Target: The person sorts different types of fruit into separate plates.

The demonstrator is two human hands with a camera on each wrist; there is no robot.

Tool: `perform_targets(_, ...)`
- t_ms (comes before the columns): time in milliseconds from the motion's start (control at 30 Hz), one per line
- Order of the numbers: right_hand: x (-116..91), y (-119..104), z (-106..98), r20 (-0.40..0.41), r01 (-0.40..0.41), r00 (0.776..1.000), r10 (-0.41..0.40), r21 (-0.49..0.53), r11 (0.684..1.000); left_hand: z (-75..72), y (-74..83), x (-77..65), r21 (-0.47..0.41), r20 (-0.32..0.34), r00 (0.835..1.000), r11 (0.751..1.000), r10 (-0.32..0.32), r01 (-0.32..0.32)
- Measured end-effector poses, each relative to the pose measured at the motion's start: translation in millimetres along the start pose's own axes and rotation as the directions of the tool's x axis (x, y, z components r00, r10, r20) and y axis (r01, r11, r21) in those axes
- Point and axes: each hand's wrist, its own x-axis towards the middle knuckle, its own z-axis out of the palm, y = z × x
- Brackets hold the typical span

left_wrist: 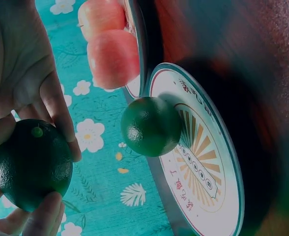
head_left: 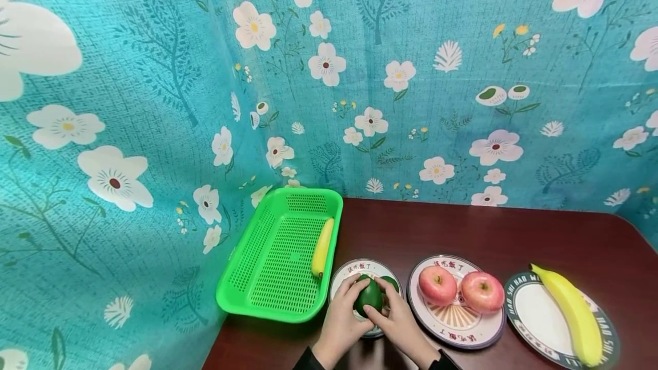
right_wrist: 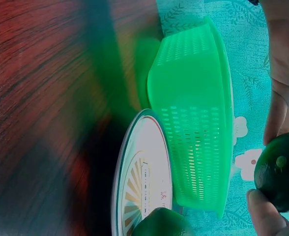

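Observation:
Both hands hold one dark green avocado [head_left: 368, 299] between them. My left hand [head_left: 343, 320] grips its left side and my right hand [head_left: 400, 324] its right side, with fingertips curving over it. In the left wrist view the held avocado [left_wrist: 34, 164] is raised above the plate, its small stem scar showing. A second avocado [left_wrist: 152, 127] rests on the small white plate [head_left: 354, 269] beneath the hands; from the head it is partly hidden by the right fingers.
Left of the plate stands a green plastic basket [head_left: 247, 301] with a banana [head_left: 322, 247] inside. To the right, a plate [head_left: 454, 336] bears two apples [head_left: 437, 285], and another plate [head_left: 532, 307] bears a larger banana [head_left: 576, 318]. A flowered curtain [head_left: 411, 130] hangs behind the table.

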Motion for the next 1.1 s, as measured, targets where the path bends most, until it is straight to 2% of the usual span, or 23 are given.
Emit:
perform_targets(167,4,1,0,0.010,0.023,1.000,-0.022,-0.054,0.998,-0.3,-2.3,-1.2,0.006,-0.021,1.000,1.000,0.004,-0.004)
perform_targets(267,8,2,1,0.017,0.044,0.999,-0.042,-0.123,0.991,-2.1,-7.6,-3.9,0.066,-0.040,0.999,0.998,0.003,-0.001)
perform_targets(367,16,5,0,0.036,0.086,0.996,-0.080,-0.238,0.967,-5.8,-15.9,-8.5,0.161,-0.057,0.997,0.985,-0.054,0.062)
perform_targets(500,31,8,-1,0.073,0.148,0.989,-0.130,-0.385,0.911,-11.5,-26.9,-16.6,0.262,-0.080,0.981,0.946,-0.177,0.192)
perform_targets(600,42,8,1,0.109,0.176,0.984,-0.141,-0.476,0.862,-12.3,-33.6,-23.6,0.313,-0.103,0.969,0.917,-0.225,0.246)
perform_targets(667,48,8,6,0.136,0.194,0.980,-0.142,-0.539,0.820,-11.5,-37.5,-26.6,0.338,-0.122,0.966,0.906,-0.227,0.256)
perform_targets(767,55,8,14,0.191,0.228,0.972,-0.140,-0.603,0.764,-9.3,-41.2,-28.7,0.352,-0.156,0.966,0.902,-0.207,0.250)
perform_targets(967,60,24,33,0.252,0.283,0.956,-0.149,-0.662,0.694,-6.7,-43.1,-29.4,0.333,-0.197,0.965,0.914,-0.171,0.230)
perform_targets(1033,59,29,37,0.269,0.311,0.948,-0.167,-0.687,0.657,-6.4,-42.9,-29.7,0.332,-0.203,0.964,0.915,-0.170,0.231)
perform_targets(1100,58,33,41,0.289,0.346,0.938,-0.194,-0.719,0.602,-6.8,-42.6,-29.9,0.337,-0.206,0.964,0.913,-0.168,0.231)
